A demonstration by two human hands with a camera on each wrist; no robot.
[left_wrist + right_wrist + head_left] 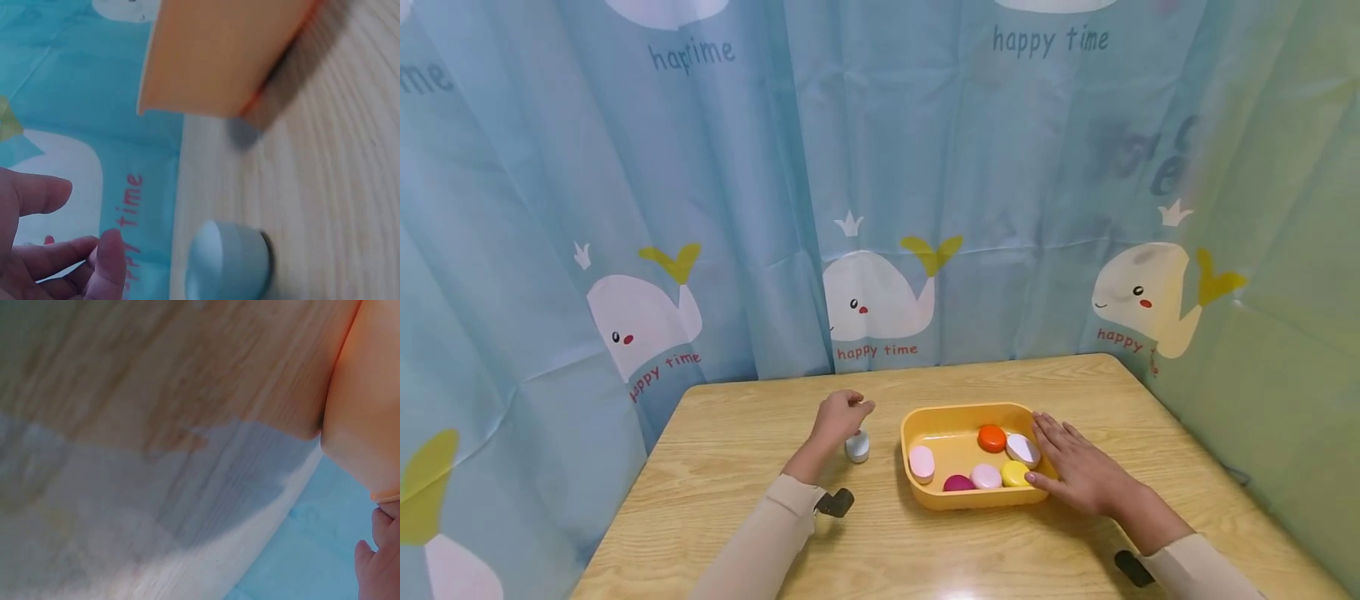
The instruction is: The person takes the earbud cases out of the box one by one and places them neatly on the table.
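Note:
A small pale blue piece with a rounded top (857,447) stands on the wooden table, left of the yellow-orange tray (973,500). My left hand (841,417) hovers just above and beside it, fingers loosely bent. In the left wrist view, a gap separates the fingertips from the pale blue piece (228,262). My right hand (1082,471) rests with straight fingers along the tray's right rim, its thumb at the near corner. Inside the tray lie an orange piece (992,438), a white one (1022,450), a yellow one (1015,474), a magenta one (958,483) and two pink ones (922,464).
The wooden table (737,467) ends at a far edge, against a blue curtain (1030,167) printed with whales. A greenish curtain (1285,350) hangs along the right side. Dark wrist mounts (835,502) sit below both hands.

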